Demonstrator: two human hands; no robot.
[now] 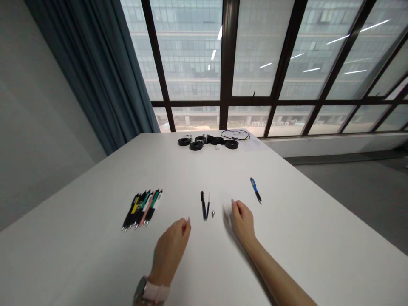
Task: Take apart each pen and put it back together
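Note:
My left hand (170, 250) rests palm down on the white table (95, 263), fingers together, a watch on its wrist. My right hand (244, 221) lies further right, fingers loosely curled; whether it pinches a small white part I cannot tell. Between the hands lie a dark pen barrel (203, 205), a thin refill (208, 205) and a small metal tip (213, 213). A blue pen (256, 190) lies just right of my right hand. Several coloured pens (142, 208) lie in a row to the left.
Black tape rolls (196, 142), a coiled black cable (236, 134) and a paper sheet sit at the table's far edge. Behind them are large windows and a blue curtain (95, 68). The table's right edge drops to grey floor.

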